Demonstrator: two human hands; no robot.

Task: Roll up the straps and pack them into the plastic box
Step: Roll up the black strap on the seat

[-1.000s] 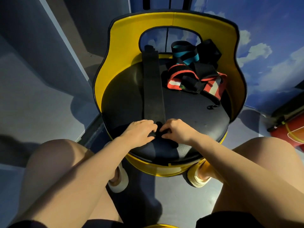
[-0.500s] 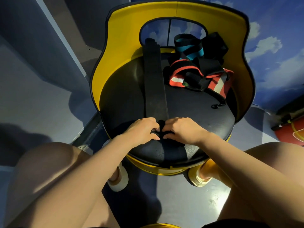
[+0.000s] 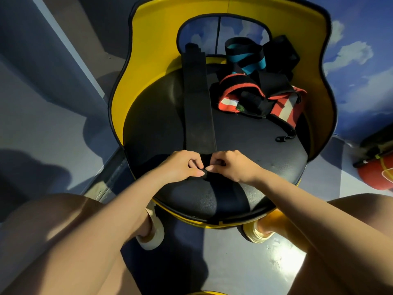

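Note:
A long black strap (image 3: 198, 107) lies flat up the middle of a round black seat (image 3: 244, 145), its far end resting against the yellow backrest. At its near end a small tight roll (image 3: 205, 167) has formed. My left hand (image 3: 180, 167) and my right hand (image 3: 231, 165) pinch that roll from either side, thumbs meeting on it. At the back right of the seat lies a heap of other straps: a red, white and black one (image 3: 282, 105) and a black and teal one (image 3: 244, 54). No plastic box is in view.
The yellow backrest (image 3: 153, 60) curves around the seat's rear and sides. My bare knees flank the seat's front edge, and my feet in pale slippers (image 3: 152, 235) stand under it. A red object (image 3: 378, 173) lies on the floor at right.
The roll at the strap's near end has grown slightly and both hands have shifted their fingers on it. The camera has tipped a little, so the seat sits lower in view.

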